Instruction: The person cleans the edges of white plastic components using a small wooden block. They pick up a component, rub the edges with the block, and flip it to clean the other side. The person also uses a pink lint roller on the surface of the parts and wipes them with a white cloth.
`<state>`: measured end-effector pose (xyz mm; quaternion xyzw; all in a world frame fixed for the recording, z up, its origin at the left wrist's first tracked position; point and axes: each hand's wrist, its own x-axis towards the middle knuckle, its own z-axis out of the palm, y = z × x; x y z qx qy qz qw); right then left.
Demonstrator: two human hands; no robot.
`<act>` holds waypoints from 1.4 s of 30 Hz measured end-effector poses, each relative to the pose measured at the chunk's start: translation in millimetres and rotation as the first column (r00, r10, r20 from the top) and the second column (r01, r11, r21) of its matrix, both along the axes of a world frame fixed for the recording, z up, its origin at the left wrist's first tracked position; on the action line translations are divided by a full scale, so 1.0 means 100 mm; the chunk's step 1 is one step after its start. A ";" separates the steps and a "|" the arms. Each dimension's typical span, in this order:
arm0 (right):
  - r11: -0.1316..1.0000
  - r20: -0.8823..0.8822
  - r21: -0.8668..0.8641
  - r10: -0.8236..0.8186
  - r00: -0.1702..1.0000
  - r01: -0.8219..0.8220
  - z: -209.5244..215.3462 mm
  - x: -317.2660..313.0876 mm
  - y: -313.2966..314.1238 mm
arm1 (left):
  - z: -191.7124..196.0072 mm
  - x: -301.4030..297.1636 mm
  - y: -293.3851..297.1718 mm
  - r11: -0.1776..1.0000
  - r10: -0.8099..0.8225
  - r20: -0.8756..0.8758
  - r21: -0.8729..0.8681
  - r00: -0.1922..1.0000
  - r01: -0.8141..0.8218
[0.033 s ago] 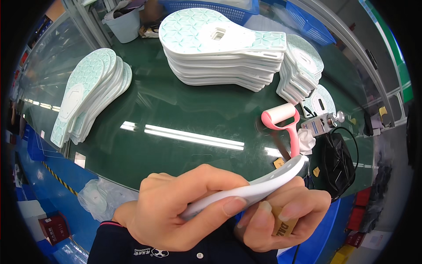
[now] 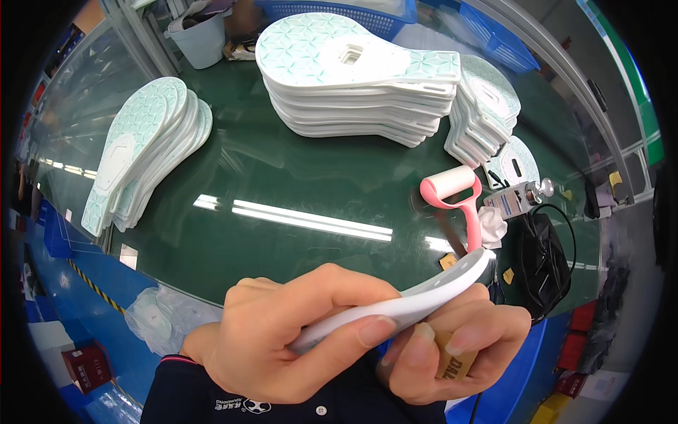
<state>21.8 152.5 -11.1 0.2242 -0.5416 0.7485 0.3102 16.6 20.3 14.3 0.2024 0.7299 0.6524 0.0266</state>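
A curved white plastic panel (image 2: pixel 417 302), seen nearly edge-on, is held up in front of me over the near edge of the table. My left hand (image 2: pixel 275 346) is closed on its left end, with the thumb along the near edge and the fingers over the top. My right hand (image 2: pixel 494 328) curls close under the right part of the panel. Pinched between its thumb and fingers is a small tan piece of sandpaper (image 2: pixel 455 364) with dark print. Whether the sandpaper touches the panel is hidden.
Stacked white and mint-green paddle-shaped panels stand at the back middle (image 2: pixel 304 63), left (image 2: pixel 148 134) and right (image 2: pixel 487 99). A pink lint roller (image 2: pixel 471 219), crumpled tissue (image 2: pixel 493 226), pump bottle (image 2: pixel 514 200) and black pouch (image 2: pixel 542 265) lie on the right of the green table (image 2: pixel 282 184).
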 end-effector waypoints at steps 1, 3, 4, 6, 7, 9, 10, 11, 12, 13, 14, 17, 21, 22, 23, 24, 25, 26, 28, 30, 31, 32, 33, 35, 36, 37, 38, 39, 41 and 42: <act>1.000 0.010 0.010 -0.003 1.000 0.003 0.01 0.00 0.00 | 0.00 0.00 0.00 1.000 0.002 -0.002 0.003 1.000 -0.002; 0.999 0.011 0.046 -0.022 1.000 0.021 0.05 0.00 0.00 | 0.01 0.00 0.00 1.000 -0.019 -0.016 0.005 1.000 0.019; 0.997 0.005 0.073 -0.037 0.999 0.037 0.06 0.00 0.01 | 0.01 0.00 -0.01 0.999 -0.041 -0.026 0.004 0.999 0.041; 0.997 0.008 0.063 -0.033 0.999 0.033 0.05 -0.01 0.01 | -0.01 -0.01 -0.02 0.998 -0.057 -0.048 -0.006 0.997 0.056; 0.999 0.015 0.031 -0.020 1.000 0.019 0.03 -0.01 0.01 | -0.02 -0.01 -0.01 0.998 -0.056 -0.064 -0.012 0.996 0.055; 0.999 0.013 -0.024 -0.022 1.000 0.022 0.03 -0.01 -0.01 | -0.04 -0.02 -0.01 0.998 -0.058 -0.090 -0.001 0.994 0.058; 0.998 0.008 -0.053 -0.031 0.999 0.032 0.01 -0.01 -0.03 | -0.05 -0.02 -0.01 0.998 -0.054 -0.098 0.009 0.994 0.056; 0.999 0.004 -0.041 -0.032 0.999 0.032 0.01 -0.01 -0.03 | -0.06 -0.02 0.00 0.999 -0.047 -0.105 0.017 0.993 0.049; 0.999 0.001 -0.029 -0.032 0.999 0.032 0.00 -0.01 -0.03 | -0.05 -0.02 0.00 0.999 -0.045 -0.084 0.013 0.995 0.046; 0.999 -0.003 0.026 -0.027 1.000 0.027 0.01 -0.01 0.00 | -0.03 -0.01 0.00 0.999 -0.043 -0.063 0.009 0.997 0.044; 0.998 -0.001 0.054 -0.013 1.000 0.013 0.02 -0.01 0.02 | -0.02 -0.01 -0.01 0.999 -0.041 -0.043 0.006 0.998 0.041; 0.999 0.020 0.026 0.030 0.999 -0.031 0.03 0.00 0.05 | -0.02 -0.01 0.00 1.000 -0.020 -0.060 -0.024 0.998 0.018; 0.989 0.035 -0.151 0.018 0.999 -0.012 -0.04 0.07 -0.01 | -0.03 -0.03 -0.01 0.993 -0.057 0.058 0.108 0.997 0.050; 0.998 0.025 -0.061 -0.001 1.000 0.002 -0.03 0.09 0.00 | -0.03 -0.03 -0.01 0.992 -0.075 0.067 0.104 0.995 0.067; 0.999 0.027 -0.035 0.001 1.000 0.000 -0.01 0.09 0.03 | -0.03 -0.03 -0.01 0.991 -0.093 0.076 0.100 0.993 0.085; 1.000 0.030 -0.009 0.002 1.000 -0.001 0.01 0.08 0.06 | -0.02 -0.04 0.02 0.994 -0.054 0.085 0.100 0.995 0.045; 0.998 0.042 -0.051 0.041 0.998 -0.039 0.03 0.07 0.12 | 0.00 -0.01 0.05 0.995 0.003 0.091 0.099 0.996 -0.012; 0.993 0.055 -0.092 0.081 0.995 -0.076 0.04 0.05 0.17 | 0.01 0.00 0.05 0.993 0.061 0.099 0.098 0.993 -0.071; 0.920 0.021 0.007 -0.393 0.919 0.393 0.06 -0.04 0.22 | 0.01 -0.03 0.07 0.984 0.008 0.141 0.178 0.990 -0.033; 0.789 0.088 -0.030 -0.609 0.788 0.613 -0.03 -0.15 0.45 | -0.01 -0.04 0.04 0.972 -0.005 0.168 0.232 0.986 -0.034; 0.754 0.167 0.074 -0.655 0.737 0.653 -0.11 -0.14 0.60 | -0.02 -0.04 0.03 0.968 0.000 0.177 0.248 0.984 -0.044; 0.714 0.239 0.177 -0.699 0.674 0.678 -0.20 -0.11 0.75 | -0.02 -0.04 0.03 0.964 0.006 0.184 0.261 0.983 -0.054; 0.647 0.290 0.267 -0.761 0.581 0.714 -0.29 -0.12 0.85 | -0.02 -0.04 0.02 0.961 -0.012 0.202 0.272 0.979 -0.044; 0.575 0.369 0.402 -0.814 0.449 0.713 -0.54 -0.13 1.16 | -0.02 -0.05 -0.01 0.955 -0.047 0.239 0.295 0.970 -0.027; 0.562 0.405 0.449 -0.821 0.403 0.695 -0.73 -0.08 1.40 | -0.03 -0.06 0.00 0.956 -0.066 0.252 0.294 0.966 -0.011; 0.521 0.407 0.509 -0.847 0.341 0.686 -0.89 -0.02 1.60 | -0.01 -0.06 -0.01 0.957 -0.077 0.263 0.289 0.962 -0.003; 0.500 0.428 0.566 -0.858 0.284 0.656 -0.95 -0.02 1.65 | 0.00 -0.07 -0.03 0.959 -0.082 0.268 0.285 0.960 0.002; 0.464 0.416 0.625 -0.878 0.236 0.628 -0.99 0.00 1.69 | 0.00 -0.06 -0.05 0.960 -0.084 0.264 0.278 0.961 0.008; 0.291 0.252 0.783 -0.956 0.148 0.550 -1.08 0.04 1.77 | 0.01 -0.06 -0.07 0.965 -0.094 0.255 0.263 0.962 0.024; 0.144 0.095 0.856 -0.988 0.123 0.497 -1.14 0.03 1.85 | 0.02 -0.06 -0.07 0.961 -0.100 0.249 0.276 0.963 0.029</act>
